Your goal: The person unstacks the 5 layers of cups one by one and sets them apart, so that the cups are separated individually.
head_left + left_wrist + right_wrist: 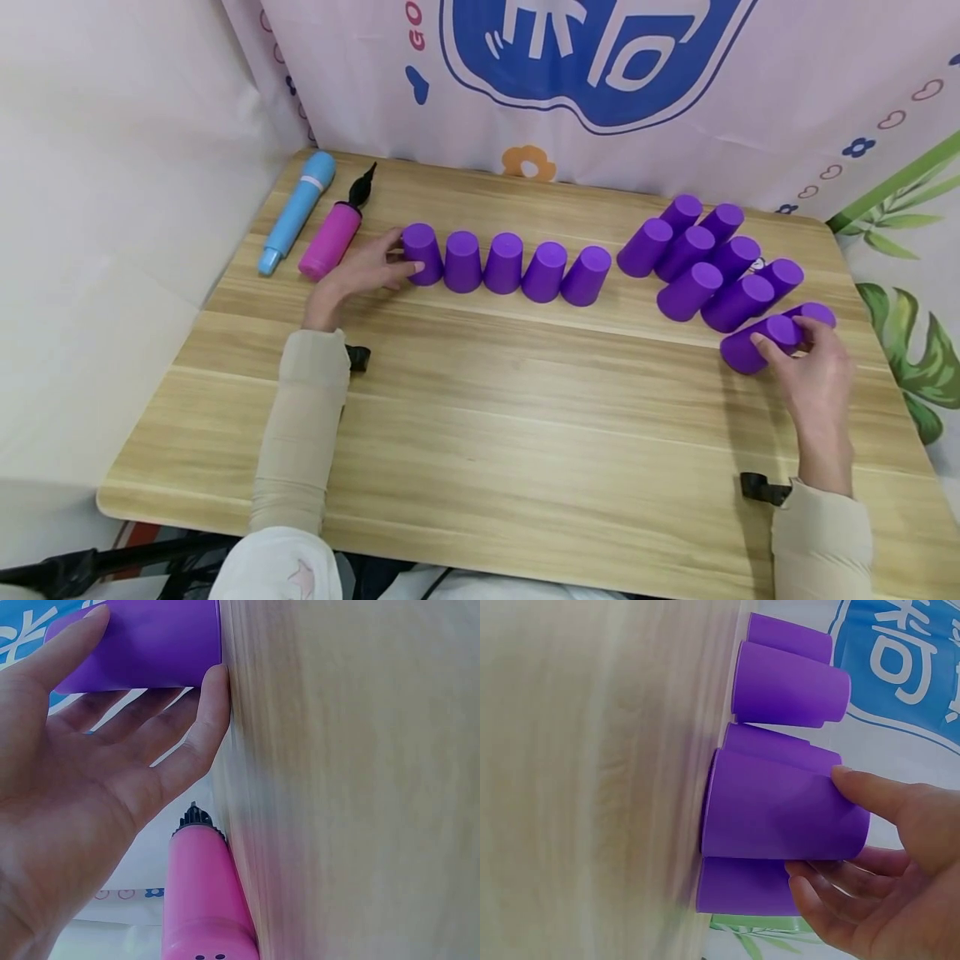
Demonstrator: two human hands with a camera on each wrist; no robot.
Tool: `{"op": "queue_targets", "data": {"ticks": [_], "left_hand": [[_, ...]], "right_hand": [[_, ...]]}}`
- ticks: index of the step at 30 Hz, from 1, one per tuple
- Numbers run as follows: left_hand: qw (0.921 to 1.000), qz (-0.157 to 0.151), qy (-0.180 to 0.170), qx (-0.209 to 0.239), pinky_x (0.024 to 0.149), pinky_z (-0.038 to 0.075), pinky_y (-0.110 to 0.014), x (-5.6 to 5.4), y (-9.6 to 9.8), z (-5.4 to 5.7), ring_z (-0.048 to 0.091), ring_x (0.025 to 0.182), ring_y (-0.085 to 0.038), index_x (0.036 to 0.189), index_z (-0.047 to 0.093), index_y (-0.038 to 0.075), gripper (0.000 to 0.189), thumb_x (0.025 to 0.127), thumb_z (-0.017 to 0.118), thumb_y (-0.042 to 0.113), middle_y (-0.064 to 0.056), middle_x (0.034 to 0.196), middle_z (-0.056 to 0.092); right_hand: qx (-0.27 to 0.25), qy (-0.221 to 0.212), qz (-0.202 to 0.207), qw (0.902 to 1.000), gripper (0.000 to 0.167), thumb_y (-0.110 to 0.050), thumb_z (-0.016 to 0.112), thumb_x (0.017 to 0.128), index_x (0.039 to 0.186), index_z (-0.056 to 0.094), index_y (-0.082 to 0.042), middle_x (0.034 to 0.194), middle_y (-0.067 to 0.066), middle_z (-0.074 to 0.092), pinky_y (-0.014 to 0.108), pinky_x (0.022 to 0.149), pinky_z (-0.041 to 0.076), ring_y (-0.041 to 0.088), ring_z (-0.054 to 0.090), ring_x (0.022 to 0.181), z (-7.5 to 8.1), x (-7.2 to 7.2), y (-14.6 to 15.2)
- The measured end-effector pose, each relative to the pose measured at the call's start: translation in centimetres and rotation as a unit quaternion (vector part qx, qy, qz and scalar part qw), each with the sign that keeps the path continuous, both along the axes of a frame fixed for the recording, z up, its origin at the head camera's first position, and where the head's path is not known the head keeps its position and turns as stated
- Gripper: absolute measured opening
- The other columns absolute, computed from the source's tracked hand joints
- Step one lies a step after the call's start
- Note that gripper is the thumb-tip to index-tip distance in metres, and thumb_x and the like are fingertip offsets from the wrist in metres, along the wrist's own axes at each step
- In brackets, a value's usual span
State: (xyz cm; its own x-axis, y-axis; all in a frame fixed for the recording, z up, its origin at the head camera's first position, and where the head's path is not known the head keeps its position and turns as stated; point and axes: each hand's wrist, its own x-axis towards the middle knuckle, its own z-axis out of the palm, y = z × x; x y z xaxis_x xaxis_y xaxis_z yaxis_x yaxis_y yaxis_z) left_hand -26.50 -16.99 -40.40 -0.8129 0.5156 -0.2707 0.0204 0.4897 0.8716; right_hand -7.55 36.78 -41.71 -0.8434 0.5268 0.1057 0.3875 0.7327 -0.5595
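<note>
My left hand (367, 265) is at the leftmost purple cup (423, 258) of a straight row, thumb on its near side and fingers on the far side. In the left wrist view, that upside-down cup (150, 645) sits between the thumb and fingers. On the right, my right hand (817, 379) holds the nearest purple cup (746, 348) of a cluster, thumb against its side near the top. The right wrist view shows this cup (780, 810) between thumb and fingers, its rim close to the tabletop. Another cup (819, 313) stands just behind the hand.
Several purple cups (504, 267) continue the row, and more (690, 293) stand grouped at the back right, all upside down. A pink pump (330, 242) with a black nozzle and a blue pump (296, 212) lie at the back left of the wooden table (525, 433).
</note>
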Motion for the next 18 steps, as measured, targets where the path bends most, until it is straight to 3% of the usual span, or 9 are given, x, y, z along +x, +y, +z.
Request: {"op": "queue_targets", "data": {"ticks": [4,11,15,18], "left_hand": [[1.0,0.002,-0.002,0.003,0.092,0.05,-0.05,0.1,-0.2,0.1,0.041,0.131,-0.036,0.152,0.019,0.005,0.069,0.097,0.058,0.018,-0.023,0.149,0.034],[1.0,0.005,-0.001,-0.003,0.093,0.05,-0.049,0.1,-0.2,0.3,0.042,0.131,-0.036,0.152,0.019,0.005,0.068,0.097,0.058,0.019,-0.023,0.149,0.034],[1.0,0.002,0.0,-0.01,0.093,0.05,-0.048,0.1,-0.1,0.3,0.042,0.13,-0.036,0.152,0.019,0.005,0.068,0.097,0.057,0.019,-0.023,0.149,0.034],[0.9999,0.003,-0.004,-0.009,0.093,0.05,-0.048,-0.1,-0.2,0.0,0.042,0.13,-0.036,0.152,0.018,0.005,0.069,0.097,0.057,0.019,-0.023,0.149,0.033]], "right_hand": [[-0.013,0.006,0.003,0.9999,0.064,-0.028,0.069,0.089,0.139,0.045,0.002,0.13,0.027,0.053,0.051,0.1,0.041,0.04,0.052,0.115,-0.2,-0.3,0.1],[-0.011,0.029,-0.017,0.9994,0.066,-0.028,0.069,0.089,0.142,0.042,-0.001,0.131,0.024,0.052,0.032,0.087,0.041,0.039,0.051,0.113,0.1,-0.2,-0.2],[0.022,0.127,-0.033,0.9912,0.056,-0.026,0.07,0.088,0.135,0.051,-0.001,0.127,0.023,0.054,0.039,0.093,0.04,0.04,0.05,0.114,0.7,0.3,-1.3],[0.048,0.226,0.0,0.973,0.045,-0.021,0.071,0.088,0.125,0.059,0.001,0.125,0.02,0.055,0.041,0.103,0.035,0.035,0.048,0.118,1.7,0.1,-3.0]]}}
